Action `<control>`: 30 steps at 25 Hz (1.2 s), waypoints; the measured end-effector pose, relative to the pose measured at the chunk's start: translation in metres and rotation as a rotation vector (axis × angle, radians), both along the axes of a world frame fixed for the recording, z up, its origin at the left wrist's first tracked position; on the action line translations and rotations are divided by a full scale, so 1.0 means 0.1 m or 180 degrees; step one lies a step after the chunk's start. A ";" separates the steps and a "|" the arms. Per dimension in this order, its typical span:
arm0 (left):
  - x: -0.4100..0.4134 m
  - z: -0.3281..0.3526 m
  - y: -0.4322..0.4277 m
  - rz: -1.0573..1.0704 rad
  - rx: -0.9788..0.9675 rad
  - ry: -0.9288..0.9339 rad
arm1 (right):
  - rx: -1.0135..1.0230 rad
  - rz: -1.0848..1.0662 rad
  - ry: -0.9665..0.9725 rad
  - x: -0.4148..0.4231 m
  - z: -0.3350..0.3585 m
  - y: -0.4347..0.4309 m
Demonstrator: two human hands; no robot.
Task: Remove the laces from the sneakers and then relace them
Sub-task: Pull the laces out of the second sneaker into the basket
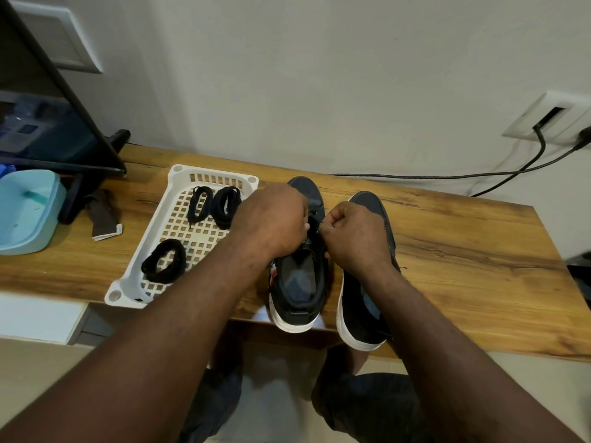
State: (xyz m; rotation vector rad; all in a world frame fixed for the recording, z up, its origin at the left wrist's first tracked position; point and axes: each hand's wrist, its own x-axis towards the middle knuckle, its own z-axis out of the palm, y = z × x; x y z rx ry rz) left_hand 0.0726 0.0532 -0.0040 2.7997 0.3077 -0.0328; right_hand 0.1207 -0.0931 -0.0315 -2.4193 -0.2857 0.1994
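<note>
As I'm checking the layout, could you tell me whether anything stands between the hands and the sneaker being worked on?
Nothing visible does. The left hand and right hand are both at the lace area of the sneaker next to the basket. The other sneaker stands on its far side, not between them.

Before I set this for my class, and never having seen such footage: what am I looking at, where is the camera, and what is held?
No machine: a person's bare hands, filmed by one head-worn camera looking down. On the wooden table lie a white basket holding three coiled laces, a blue tub, and two dark sneakers. The left hand and right hand, fingers curled, work at the eyelets of the sneaker by the basket; the second sneaker stands beside it. What they pinch, if anything, is hidden.
</note>
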 end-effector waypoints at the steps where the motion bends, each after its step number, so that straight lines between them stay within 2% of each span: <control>1: 0.01 0.01 -0.01 0.0096 -0.0405 -0.0063 | 0.0017 -0.0004 0.0021 0.00 0.00 0.00; 2: 0.01 0.03 0.00 0.0251 -0.1124 -0.0136 | 0.0028 -0.0007 0.0042 0.01 -0.01 0.00; 4: -0.01 0.13 0.04 0.0734 -0.3206 -0.0190 | 0.0040 -0.0023 0.0070 0.02 -0.01 0.00; 5: -0.03 0.17 0.05 0.0868 -0.3945 -0.0168 | 0.0048 -0.0030 0.0073 0.02 -0.01 0.00; 6: -0.05 0.18 0.06 0.0912 -0.4109 -0.0191 | 0.0049 -0.0030 0.0070 0.03 -0.01 0.00; 7: -0.04 0.16 0.09 0.0924 -0.3671 -0.0252 | 0.0040 -0.0020 0.0067 0.02 -0.01 0.00; 10: -0.02 0.00 0.13 0.0511 -0.1349 -0.0165 | 0.0050 0.0006 0.0050 0.00 0.00 0.01; 13: -0.03 -0.04 0.03 0.0050 -0.0144 0.0045 | 0.0048 0.0009 0.0030 0.00 0.00 0.00; 15: 0.00 -0.04 -0.04 0.0064 0.0004 -0.0094 | 0.0047 0.0019 0.0022 0.01 -0.01 0.00; 17: 0.04 -0.03 -0.04 0.0335 -0.0855 -0.0248 | 0.0074 0.0020 0.0029 0.00 -0.01 0.00; 22: -0.02 0.14 0.02 0.1182 -0.4116 -0.0405 | 0.0095 -0.0004 0.0039 0.00 0.00 0.00; 23: -0.03 0.15 0.04 0.1259 -0.4489 -0.0432 | 0.0089 -0.0004 0.0037 0.00 0.00 0.00; 24: -0.03 0.15 0.07 0.1293 -0.4503 -0.0464 | 0.0077 0.0000 0.0036 0.00 0.00 0.00; 25: -0.02 0.13 0.11 0.1274 -0.4042 -0.0502 | 0.0066 0.0006 0.0039 0.00 0.00 0.00; 28: -0.01 0.05 0.18 0.0750 -0.1654 -0.0356 | 0.0070 0.0007 0.0042 0.00 -0.01 0.01; 30: -0.04 0.02 0.17 0.0631 -0.0841 -0.0163 | 0.0091 0.0008 0.0048 0.00 -0.01 0.02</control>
